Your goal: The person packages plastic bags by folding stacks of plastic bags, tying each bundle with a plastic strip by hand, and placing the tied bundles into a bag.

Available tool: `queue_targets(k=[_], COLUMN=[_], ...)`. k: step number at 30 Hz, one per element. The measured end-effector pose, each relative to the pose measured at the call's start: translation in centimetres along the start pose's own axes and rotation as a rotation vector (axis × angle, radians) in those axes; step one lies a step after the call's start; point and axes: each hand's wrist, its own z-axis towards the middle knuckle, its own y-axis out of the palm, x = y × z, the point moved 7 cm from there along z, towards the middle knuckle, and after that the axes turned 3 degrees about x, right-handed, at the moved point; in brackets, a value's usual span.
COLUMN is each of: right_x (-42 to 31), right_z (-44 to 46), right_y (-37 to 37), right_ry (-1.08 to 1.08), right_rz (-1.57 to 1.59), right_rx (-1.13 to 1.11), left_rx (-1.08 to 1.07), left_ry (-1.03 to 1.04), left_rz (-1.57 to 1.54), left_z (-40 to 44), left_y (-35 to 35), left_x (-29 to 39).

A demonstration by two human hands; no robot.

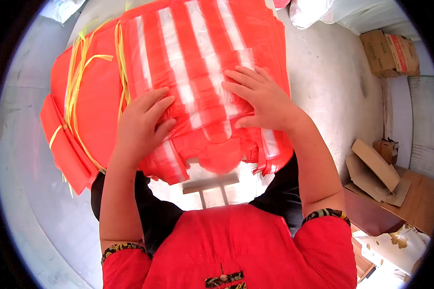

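Note:
A stack of red plastic bags [212, 21] with whitish see-through stripes lies in front of me. Its near edge, with handle-like cut-outs, hangs toward my lap. My left hand [142, 120] rests on the left side of the top bags, thumb and fingers apart. On the right side, my right hand [263, 98] lies with its fingers spread over the striped plastic. Neither hand grips anything. Left of the stack is a plain red bundle [94, 96] with yellow strings [74, 82] across it. A smaller folded red bundle [65, 144], tied with yellow string, sits at its left edge.
Cardboard boxes [383, 55] stand at the far right. Nearer on the right, an opened carton [371, 176] lies on a brown wooden surface [419, 197]. Whitish bags [308, 12] are at the top. A pale floor [323, 77] stretches right of the stack.

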Motion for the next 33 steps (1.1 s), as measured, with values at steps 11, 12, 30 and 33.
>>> queue_targets(k=[11, 12, 30, 33], right_x=[-0.4, -0.5, 1.5, 0.8], right_z=[-0.5, -0.5, 0.2, 0.9], right_y=[-0.1, -0.2, -4.5, -6.1], right_ry=[-0.013, -0.012, 0.478, 0.285], right_rz=[-0.093, -0.101, -0.088, -0.234], right_rx=[-0.023, -0.019, -0.002, 0.295], left_rx=[-0.053, -0.057, 0.090, 0.237], left_ry=[-0.007, -0.001, -0.363, -0.319], left_rz=[0.021, 0.020, -0.447, -0.330], left_z=[-0.2, -0.1, -2.2, -0.9], left_y=[-0.5, -0.6, -1.5, -2.7], left_x=[2.2, 2.4, -3.0, -2.4])
